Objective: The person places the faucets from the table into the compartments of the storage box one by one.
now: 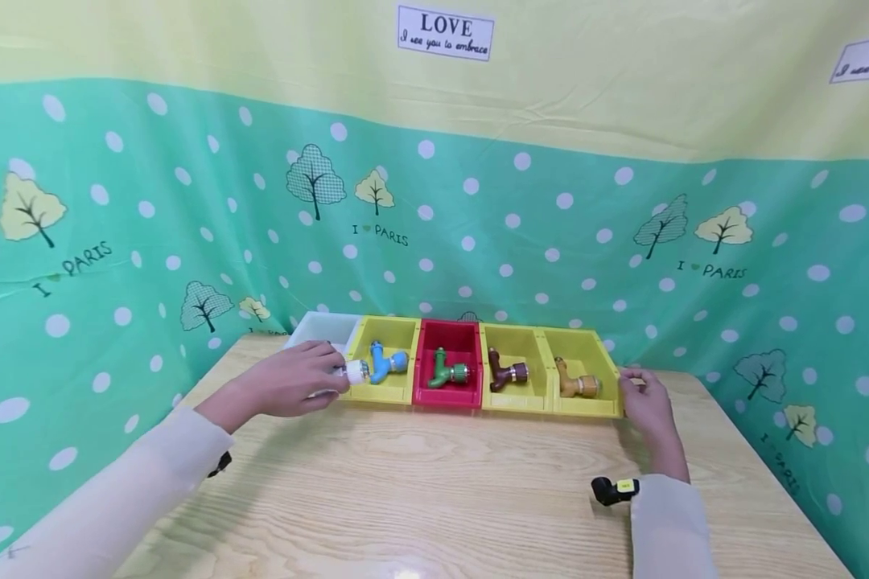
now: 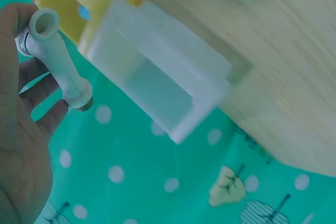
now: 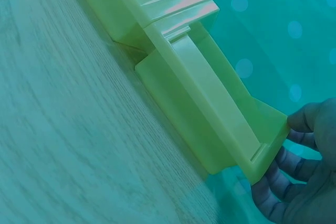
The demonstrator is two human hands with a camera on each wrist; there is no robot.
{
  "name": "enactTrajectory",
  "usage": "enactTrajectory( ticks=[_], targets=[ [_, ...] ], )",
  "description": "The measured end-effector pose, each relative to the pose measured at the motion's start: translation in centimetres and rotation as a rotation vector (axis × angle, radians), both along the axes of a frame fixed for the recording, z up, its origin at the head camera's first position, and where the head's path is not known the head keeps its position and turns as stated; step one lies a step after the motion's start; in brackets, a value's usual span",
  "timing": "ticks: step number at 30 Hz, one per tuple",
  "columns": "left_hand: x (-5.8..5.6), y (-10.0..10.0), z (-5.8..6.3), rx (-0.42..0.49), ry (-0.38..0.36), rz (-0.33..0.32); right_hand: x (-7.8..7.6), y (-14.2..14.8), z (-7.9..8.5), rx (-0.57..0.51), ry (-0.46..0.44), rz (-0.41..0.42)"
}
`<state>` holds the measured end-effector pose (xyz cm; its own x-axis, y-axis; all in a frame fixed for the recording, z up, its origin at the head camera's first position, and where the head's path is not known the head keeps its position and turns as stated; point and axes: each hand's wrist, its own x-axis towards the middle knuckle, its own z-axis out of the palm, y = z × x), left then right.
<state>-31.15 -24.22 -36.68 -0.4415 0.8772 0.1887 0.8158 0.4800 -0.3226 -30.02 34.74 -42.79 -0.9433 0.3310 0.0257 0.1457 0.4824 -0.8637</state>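
Observation:
My left hand (image 1: 293, 379) holds a white tap (image 2: 60, 59) over the white bin (image 2: 157, 77) at the row's left end. In the left wrist view, the tap's open mouth faces up beside the thumb, and fingers curl behind its body. At the other end of the row, my right hand (image 1: 646, 402) grips the outer side of the end yellow bin (image 3: 197, 95), its thumb at the rim. Single taps lie in the other bins: a blue tap (image 1: 384, 362), a green tap (image 1: 445, 370), a dark brown tap (image 1: 505, 371) and an orange tap (image 1: 575, 382).
Between the yellow bins stands a red bin (image 1: 449, 328). The joined bins sit at the back of the wooden table (image 1: 434, 482), against a green dotted cloth (image 1: 471, 217). A black wrist camera (image 1: 611, 490) is strapped at the right sleeve.

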Motion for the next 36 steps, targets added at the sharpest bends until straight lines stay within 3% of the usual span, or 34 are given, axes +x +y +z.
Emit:
enactTrajectory(
  ticks=[9,18,32,36],
  targets=[
    [-1.9,-3.8,-0.5,0.008,0.014,0.046,-0.2,-0.4,0.1,0.001,-0.004,-0.002],
    [-3.4,-6.0,-1.4,0.02,0.006,0.108,-0.2,-0.5,0.2,-0.006,-0.02,-0.005],
    [-6.3,-5.2,-2.5,-0.032,-0.017,0.037,-0.4,0.1,0.0,-0.002,-0.012,-0.002],
    [-7.1,-4.7,-2.7,-0.047,-0.041,0.058,-0.5,0.1,-0.1,-0.001,-0.017,-0.014]
  ],
)
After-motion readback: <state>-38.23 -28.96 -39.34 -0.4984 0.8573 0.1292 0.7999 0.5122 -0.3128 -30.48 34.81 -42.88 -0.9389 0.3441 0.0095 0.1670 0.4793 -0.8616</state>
